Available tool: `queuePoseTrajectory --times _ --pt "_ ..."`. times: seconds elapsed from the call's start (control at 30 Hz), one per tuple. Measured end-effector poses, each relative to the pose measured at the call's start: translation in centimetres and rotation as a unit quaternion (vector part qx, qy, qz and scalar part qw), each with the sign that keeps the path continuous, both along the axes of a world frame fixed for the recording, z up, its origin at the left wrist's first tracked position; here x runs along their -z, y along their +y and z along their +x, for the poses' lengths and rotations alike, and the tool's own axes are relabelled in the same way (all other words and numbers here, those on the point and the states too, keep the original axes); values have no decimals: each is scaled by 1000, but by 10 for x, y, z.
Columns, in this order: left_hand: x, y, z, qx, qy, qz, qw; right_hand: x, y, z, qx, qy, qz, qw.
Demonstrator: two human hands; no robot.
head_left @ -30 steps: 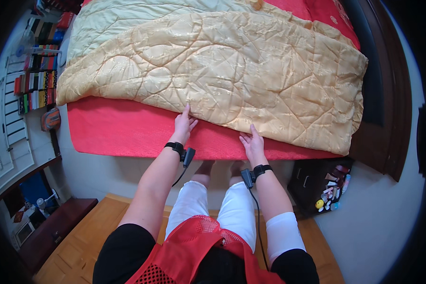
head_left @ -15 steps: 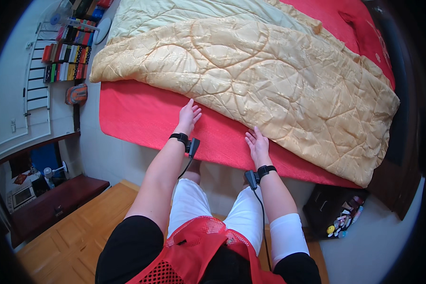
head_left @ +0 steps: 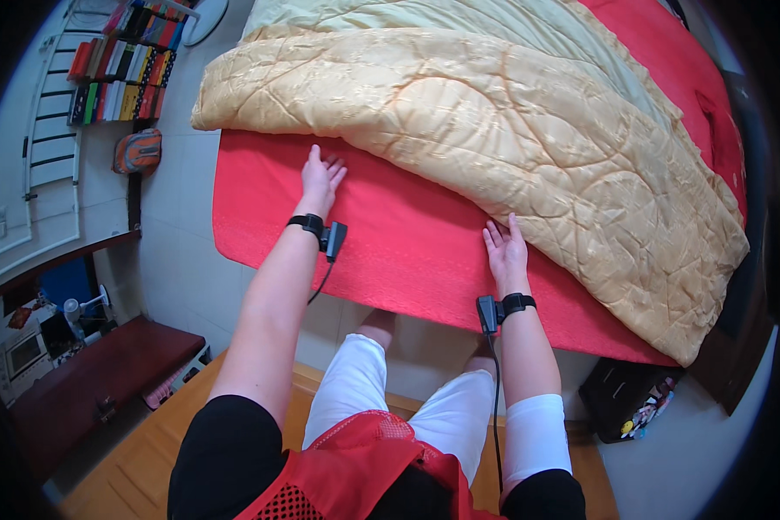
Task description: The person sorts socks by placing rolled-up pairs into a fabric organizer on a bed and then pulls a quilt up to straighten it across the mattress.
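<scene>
A shiny gold quilt (head_left: 529, 147) with stitched curves lies folded back across the bed, its pale green underside (head_left: 459, 16) showing at the far side. Under it spreads a red bedsheet (head_left: 355, 234), bare along the near edge. My left hand (head_left: 321, 180) is over the sheet, palm up with fingers apart, just short of the quilt's near edge. Farther right, my right hand (head_left: 506, 249) is also palm up and open. Its fingertips reach the quilt's edge; whether they touch it I cannot tell. Neither hand holds anything.
Books (head_left: 121, 82) stand in rows on a rack at the far left, above an orange and grey bag (head_left: 138, 151). A dark red cabinet (head_left: 113, 364) is at the lower left. Beyond the bed's near right corner stands a dark drawer unit (head_left: 611, 394) with small items.
My hands have moved farther apart and away from me, the left one leftward, the right one rightward. The view has shifted; the quilt still lies folded back.
</scene>
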State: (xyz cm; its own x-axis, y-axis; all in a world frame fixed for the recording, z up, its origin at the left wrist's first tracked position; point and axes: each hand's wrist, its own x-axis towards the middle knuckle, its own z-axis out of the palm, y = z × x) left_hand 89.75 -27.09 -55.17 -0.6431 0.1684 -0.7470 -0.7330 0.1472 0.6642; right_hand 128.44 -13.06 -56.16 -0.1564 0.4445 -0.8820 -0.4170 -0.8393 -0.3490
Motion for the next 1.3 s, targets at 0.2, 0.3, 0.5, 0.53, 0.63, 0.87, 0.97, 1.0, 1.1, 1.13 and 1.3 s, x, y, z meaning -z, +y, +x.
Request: queuePoseTrajectory --times 0.2,0.3,0.5,0.53,0.63,0.87,0.97,1.0,1.1,1.13,1.3 --pt "-14 -44 -92 -6 20 -3 1000 -7 -31 -99 -23 13 12 1000" --pt "-24 -56 -118 -7 27 -4 1000 -13 -41 -151 -44 37 15 998" --pt "-25 -66 -161 21 17 3 1000 -11 -54 -227 -47 76 8 996" --pt "-22 -71 -172 22 18 2 1000 -10 -58 -242 -49 77 7 996" --pt "-15 -88 -213 -4 3 11 1000 -17 -73 -294 -60 71 15 996" --pt "8 -91 -292 9 -18 113 993 6 -93 -369 -11 51 59 997" --pt "12 -94 -325 15 -18 134 991 5 -97 -405 57 80 40 994" --pt "10 -94 -332 6 -31 129 991 2 -96 -416 61 80 44 994" --pt "-2 -84 -342 13 6 115 993 -4 -89 -431 68 42 103 991" --pt "-8 -80 -341 1 21 104 994 -9 -86 -427 76 18 109 991" --pt "-35 -105 -352 11 113 89 990 -38 -108 -421 108 7 149 983"
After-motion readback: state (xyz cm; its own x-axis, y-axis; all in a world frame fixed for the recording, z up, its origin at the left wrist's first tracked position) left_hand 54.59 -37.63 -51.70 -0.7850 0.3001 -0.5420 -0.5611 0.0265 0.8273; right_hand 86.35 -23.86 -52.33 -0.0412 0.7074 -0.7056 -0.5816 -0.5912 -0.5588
